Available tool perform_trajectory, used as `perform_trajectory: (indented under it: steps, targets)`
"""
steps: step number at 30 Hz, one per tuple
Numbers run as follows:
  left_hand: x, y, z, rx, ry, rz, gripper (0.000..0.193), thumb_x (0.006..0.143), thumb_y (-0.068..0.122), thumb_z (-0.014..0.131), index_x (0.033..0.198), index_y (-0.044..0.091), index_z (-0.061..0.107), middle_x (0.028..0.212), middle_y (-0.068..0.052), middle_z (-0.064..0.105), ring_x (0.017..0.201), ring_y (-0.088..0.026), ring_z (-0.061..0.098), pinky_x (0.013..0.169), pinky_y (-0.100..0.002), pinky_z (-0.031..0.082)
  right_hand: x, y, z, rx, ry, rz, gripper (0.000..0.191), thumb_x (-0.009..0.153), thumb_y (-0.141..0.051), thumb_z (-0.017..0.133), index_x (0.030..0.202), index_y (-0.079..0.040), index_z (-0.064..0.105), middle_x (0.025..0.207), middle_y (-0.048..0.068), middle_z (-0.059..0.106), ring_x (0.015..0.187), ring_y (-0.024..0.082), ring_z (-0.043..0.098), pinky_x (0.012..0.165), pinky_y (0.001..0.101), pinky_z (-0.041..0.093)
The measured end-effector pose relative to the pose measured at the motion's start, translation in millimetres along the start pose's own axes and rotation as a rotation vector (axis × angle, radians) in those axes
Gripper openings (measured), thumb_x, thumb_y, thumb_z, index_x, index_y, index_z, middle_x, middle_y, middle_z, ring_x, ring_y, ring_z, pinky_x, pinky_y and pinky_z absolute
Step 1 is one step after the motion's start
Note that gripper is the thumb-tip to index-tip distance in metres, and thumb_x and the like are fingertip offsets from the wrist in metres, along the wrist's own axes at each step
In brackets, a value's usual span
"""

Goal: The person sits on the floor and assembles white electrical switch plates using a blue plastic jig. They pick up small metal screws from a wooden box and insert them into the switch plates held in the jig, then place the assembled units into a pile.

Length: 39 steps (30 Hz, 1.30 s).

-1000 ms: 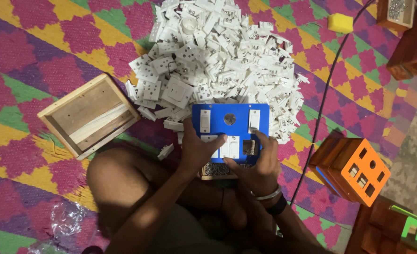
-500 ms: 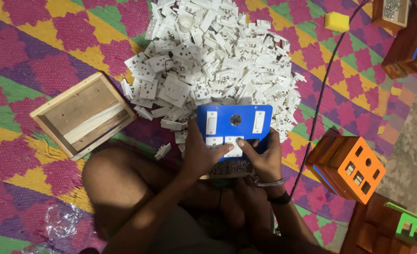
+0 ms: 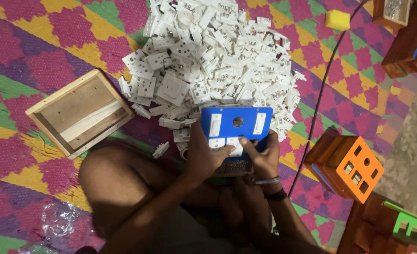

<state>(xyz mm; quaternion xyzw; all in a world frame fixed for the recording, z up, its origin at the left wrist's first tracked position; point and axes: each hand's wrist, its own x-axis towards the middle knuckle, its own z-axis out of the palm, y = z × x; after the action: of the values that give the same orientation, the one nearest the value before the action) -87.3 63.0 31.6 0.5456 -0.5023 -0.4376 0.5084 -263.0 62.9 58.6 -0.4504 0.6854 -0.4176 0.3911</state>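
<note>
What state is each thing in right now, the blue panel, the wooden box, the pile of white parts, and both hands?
Blue panel: lying flat, white switch pieces fitted, round centre hole open.
Left hand: on the panel's lower left edge, thumb pressing a white piece.
Right hand: on the lower right edge, fingers on the white pieces.
Wooden box: open, a pale strip inside.
White parts pile: loose, heaped.

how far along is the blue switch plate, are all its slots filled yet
Partly done. The blue plate already carries two white rocker switches in its upper corners. Both the left hand and right hand press white modules into its lower row. The round centre hole looks empty, and the pile of white parts remains large.
</note>
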Motion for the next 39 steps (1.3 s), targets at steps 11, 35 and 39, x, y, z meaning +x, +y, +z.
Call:
perform_trajectory:
  steps: [11, 35, 39]
  targets:
    - [5, 2, -6, 0.057, -0.003, 0.033, 0.097, 0.065, 0.017, 0.095, 0.14, -0.005, 0.036, 0.124, -0.024, 0.055, 0.111, -0.039, 0.061, 0.093, -0.046, 0.051, -2, 5, 4, 0.069, -0.02, -0.013, 0.049, 0.079, -0.008, 0.086, 0.114, 0.0, 0.054, 0.089, -0.001, 0.06, 0.077, 0.006, 0.052, 0.068, 0.0217, 0.046]
    - [21, -28, -8, -1.238, -0.366, -1.012, 0.062, 0.088, 0.034, 0.061, 0.136, -0.005, 0.057, 0.122, -0.026, 0.071, 0.106, -0.038, 0.072, 0.097, -0.047, 0.056, 1, 9, 6, 0.207, -0.159, 0.0, 0.078, 0.081, -0.002, 0.075, 0.15, 0.0, 0.038, 0.125, 0.013, 0.068, 0.113, 0.019, 0.065, 0.097, 0.0337, 0.052]
    - [20, -22, -8, -1.216, -0.348, -0.998, 0.065, 0.086, 0.037, 0.06, 0.136, -0.004, 0.056, 0.121, -0.026, 0.072, 0.106, -0.039, 0.071, 0.096, -0.047, 0.055, 0, 14, 10, 0.296, -0.115, 0.109, 0.082, 0.079, 0.002, 0.074, 0.151, -0.001, 0.035, 0.127, 0.017, 0.066, 0.114, 0.025, 0.065, 0.097, 0.0377, 0.053]
